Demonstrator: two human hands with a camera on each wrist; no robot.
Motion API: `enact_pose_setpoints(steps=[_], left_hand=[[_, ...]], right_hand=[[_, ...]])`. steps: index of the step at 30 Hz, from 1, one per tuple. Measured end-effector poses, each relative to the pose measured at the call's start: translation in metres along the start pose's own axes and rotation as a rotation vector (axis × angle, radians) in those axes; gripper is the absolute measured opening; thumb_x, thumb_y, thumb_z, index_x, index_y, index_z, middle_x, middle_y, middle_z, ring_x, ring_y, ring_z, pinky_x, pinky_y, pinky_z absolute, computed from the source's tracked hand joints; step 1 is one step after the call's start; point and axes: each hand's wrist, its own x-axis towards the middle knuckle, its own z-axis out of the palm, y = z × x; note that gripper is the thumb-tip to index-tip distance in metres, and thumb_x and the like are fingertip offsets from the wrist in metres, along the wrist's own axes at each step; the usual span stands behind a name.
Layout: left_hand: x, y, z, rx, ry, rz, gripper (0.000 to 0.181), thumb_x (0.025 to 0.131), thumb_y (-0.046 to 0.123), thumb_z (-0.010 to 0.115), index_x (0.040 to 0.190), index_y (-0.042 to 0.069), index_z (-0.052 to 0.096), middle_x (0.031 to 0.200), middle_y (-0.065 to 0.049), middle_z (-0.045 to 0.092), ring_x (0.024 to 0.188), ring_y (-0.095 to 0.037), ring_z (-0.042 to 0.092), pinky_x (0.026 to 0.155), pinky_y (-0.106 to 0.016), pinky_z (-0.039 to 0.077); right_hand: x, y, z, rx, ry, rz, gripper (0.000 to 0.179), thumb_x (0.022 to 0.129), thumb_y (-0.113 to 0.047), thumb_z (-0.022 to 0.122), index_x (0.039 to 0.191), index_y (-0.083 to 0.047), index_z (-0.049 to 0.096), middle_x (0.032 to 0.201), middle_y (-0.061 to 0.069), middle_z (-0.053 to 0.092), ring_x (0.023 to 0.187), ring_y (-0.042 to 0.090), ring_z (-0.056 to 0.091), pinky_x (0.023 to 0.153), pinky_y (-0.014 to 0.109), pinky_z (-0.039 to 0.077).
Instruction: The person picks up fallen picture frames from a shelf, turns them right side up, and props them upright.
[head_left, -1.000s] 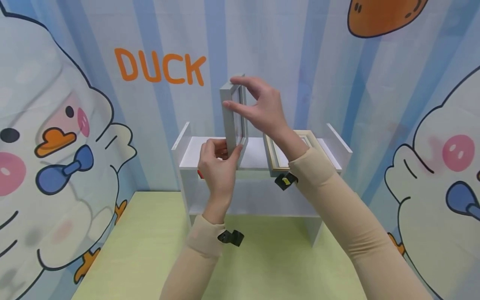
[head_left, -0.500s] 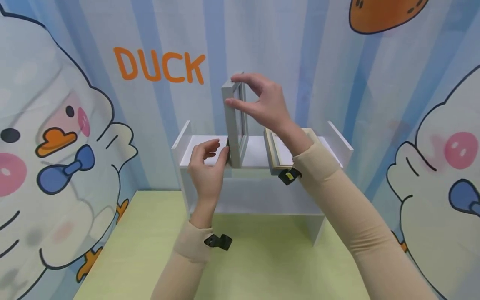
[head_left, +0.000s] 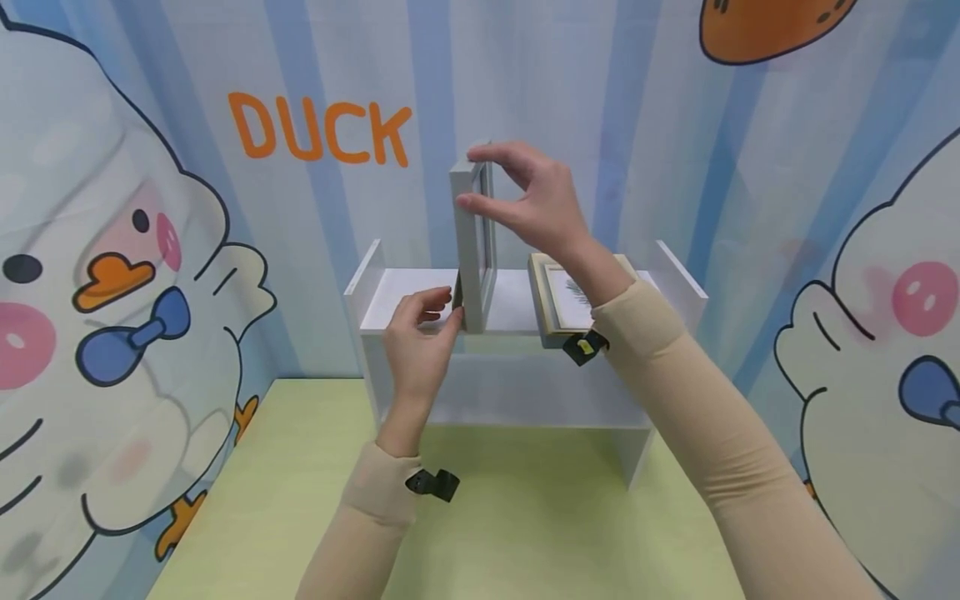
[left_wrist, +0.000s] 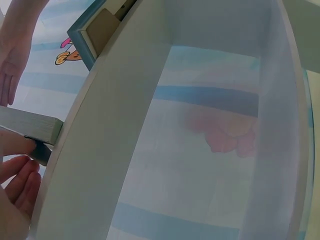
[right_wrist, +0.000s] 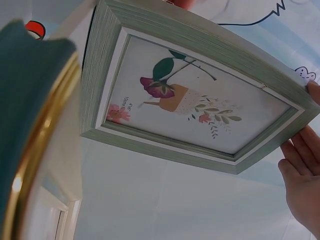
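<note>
Holding the gray picture frame [head_left: 472, 258] upright on the white shelf [head_left: 401, 287], the right hand [head_left: 536, 200] grips its upper corner between thumb and fingers, seemingly so it cannot tip. The left hand [head_left: 420, 342] pinches the dark stand [left_wrist: 40, 152] at the back, low down, probably because that leg must angle out to prop the frame.

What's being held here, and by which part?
A grey-green picture frame: the right hand grips its top end; the left hand pinches a dark strip low at its back.
</note>
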Motion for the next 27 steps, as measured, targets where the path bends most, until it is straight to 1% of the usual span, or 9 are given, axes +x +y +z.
enact_pose_setpoints(steps=[3,6,12,17,20,22,23,25,27], left_hand=[[-0.0003,-0.0011,0.0016,0.023,-0.001,-0.011,0.017,0.077,0.003,0.074,0.093,0.003,0.072,0.085,-0.011,0.068,0.077,-0.020,0.063,0.070,-0.030,0.054],[-0.0008,-0.0008,0.0022,0.039,-0.004,-0.014,0.012,0.078,0.005,0.073,0.091,0.003,0.072,0.083,-0.010,0.068,0.073,-0.019,0.062,0.066,-0.030,0.053],[-0.0007,-0.0002,0.0032,0.030,0.004,-0.005,0.010,0.080,0.006,0.072,0.090,0.003,0.073,0.083,-0.011,0.069,0.071,-0.019,0.063,0.064,-0.034,0.055],[0.0005,-0.0005,0.0028,0.008,0.025,-0.007,0.009,0.080,0.004,0.072,0.089,0.003,0.073,0.081,-0.012,0.069,0.069,-0.020,0.065,0.063,-0.037,0.057],[0.0005,-0.0004,0.0024,-0.002,0.046,-0.010,0.009,0.079,0.002,0.072,0.088,0.000,0.073,0.081,-0.015,0.069,0.068,-0.023,0.066,0.062,-0.040,0.057],[0.0008,0.0043,0.0011,-0.006,0.060,-0.016,0.009,0.078,-0.002,0.071,0.087,-0.004,0.072,0.080,-0.019,0.068,0.068,-0.028,0.066,0.063,-0.044,0.057],[0.0011,0.0075,-0.0002,-0.010,0.068,-0.017,0.009,0.077,-0.004,0.070,0.086,-0.006,0.071,0.080,-0.021,0.068,0.067,-0.030,0.065,0.062,-0.043,0.057],[0.0024,0.0064,-0.0023,-0.012,0.077,-0.020,0.009,0.078,-0.005,0.070,0.086,-0.008,0.071,0.080,-0.022,0.067,0.068,-0.032,0.065,0.063,-0.045,0.057],[0.0044,0.0050,-0.0053,-0.015,0.074,-0.025,0.008,0.078,-0.005,0.069,0.085,-0.007,0.071,0.080,-0.021,0.067,0.068,-0.031,0.066,0.063,-0.044,0.058]], right_hand=[[-0.0010,0.0022,-0.0018,0.006,-0.001,-0.008,0.044,0.079,-0.006,0.075,0.119,0.007,0.060,0.123,0.020,0.061,0.123,0.026,0.052,0.109,0.023,0.037],[-0.0012,0.0054,-0.0038,0.023,-0.002,-0.015,0.043,0.079,-0.005,0.074,0.118,0.008,0.060,0.122,0.021,0.060,0.124,0.026,0.052,0.109,0.024,0.037],[-0.0007,0.0082,-0.0075,0.045,-0.008,-0.021,0.041,0.080,-0.003,0.073,0.117,0.009,0.060,0.121,0.021,0.061,0.123,0.027,0.052,0.109,0.024,0.037],[0.0024,0.0070,-0.0069,0.033,-0.035,-0.033,0.040,0.080,-0.005,0.073,0.117,0.008,0.061,0.121,0.020,0.061,0.123,0.026,0.052,0.109,0.023,0.037],[0.0048,0.0070,-0.0050,0.027,-0.053,-0.044,0.040,0.080,-0.005,0.074,0.117,0.007,0.061,0.122,0.020,0.061,0.123,0.027,0.052,0.109,0.023,0.037],[0.0062,0.0073,-0.0035,0.022,-0.063,-0.048,0.041,0.080,-0.005,0.073,0.117,0.007,0.061,0.123,0.020,0.060,0.123,0.027,0.052,0.109,0.023,0.037],[0.0068,0.0074,-0.0028,0.026,-0.067,-0.052,0.041,0.080,-0.005,0.073,0.117,0.008,0.061,0.123,0.021,0.060,0.123,0.027,0.052,0.109,0.023,0.037],[0.0079,0.0081,-0.0020,0.025,-0.076,-0.058,0.041,0.080,-0.005,0.073,0.117,0.007,0.060,0.123,0.021,0.060,0.123,0.027,0.052,0.109,0.023,0.036],[0.0087,0.0084,-0.0016,0.027,-0.082,-0.064,0.041,0.080,-0.004,0.073,0.117,0.007,0.060,0.123,0.021,0.060,0.123,0.027,0.052,0.109,0.023,0.036]])
